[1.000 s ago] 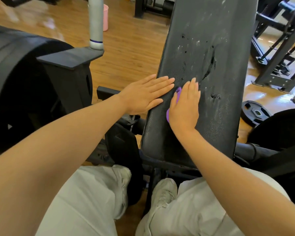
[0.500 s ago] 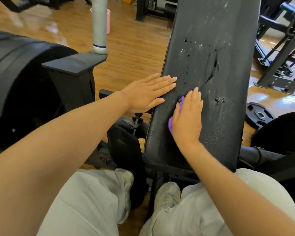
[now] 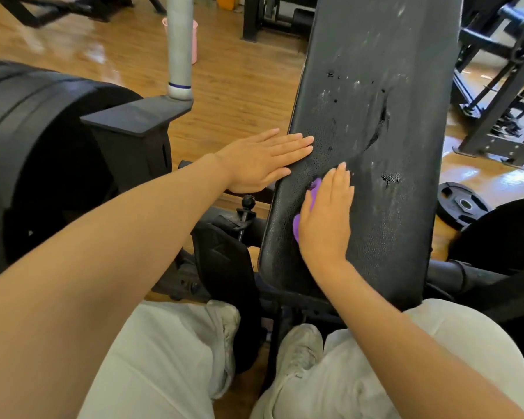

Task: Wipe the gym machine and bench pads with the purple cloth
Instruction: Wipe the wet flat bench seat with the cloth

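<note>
1. Wood floor, glossy, fills the background behind all the gear.
2. Bench pad, long black padded board, runs from near the person's knees up out of the top of the frame; surface is worn, with a long tear and small pits mid-pad.
3. Stack of black weight plates at far left, with a black bracket in front of it and a grey bar rising from that bracket.
4. Black machine frames at upper right, standing on the floor.
5. Person's legs in pale trousers and a white shoe at the bottom, under the near end of the pad.
6. Left hand, flat, fingers straight and together, resting on the pad's left edge.
7. Right hand, flat, fingers straight and close together, pressing down on the cloth at the pad's lower left part.
8. Small weight plate lying flat on the floor right of the pad.
9. Pink bucket far back, partly behind the bar.
10. Purple cloth, mostly under the right palm; only a strip shows at its left side, against the pad.
</note>
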